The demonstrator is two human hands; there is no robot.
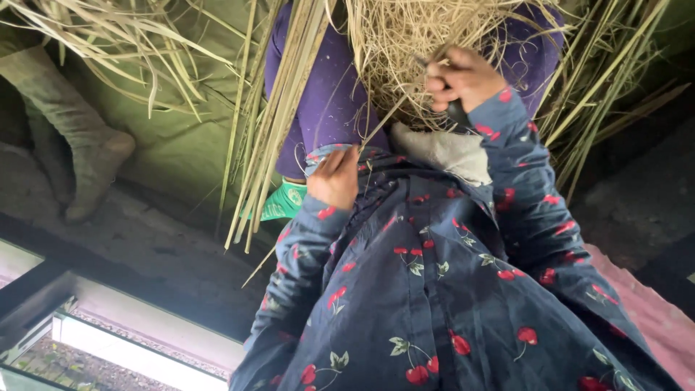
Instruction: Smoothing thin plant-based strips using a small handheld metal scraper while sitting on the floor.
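**Head view: two hands at a bundle of dry grass**

Head camera looks down over a dark blue shirt [434,289] printed with red cherries, the largest thing in sight and the landmark for the rest. Above the shirt's collar lie purple-clad legs [326,94], which serve as a rest for the work. Across them, above the shirt, sits a tangled bundle of dry grass [405,43], pale and fibrous, its loose strands running mostly up and down the picture. Left of the shirt's top, a sheaf of long flat stalks [268,145] slants from the upper edge down toward the lower left, its long axis nearly upright, cut ends pointing downward; it likely leans there to stay within reach. Far left of the shirt, a grey-socked foot [90,163] rests on a dark ledge.

The right hand [463,76], above the shirt's right sleeve, has its fingers curled tight around a dark handle [457,112] pressed into the grass; what kind of tool it is cannot be told. The left hand [334,177], at the shirt's collar, pinches one thin strand [384,119] that runs diagonally up to the bundle, apparently kept taut.
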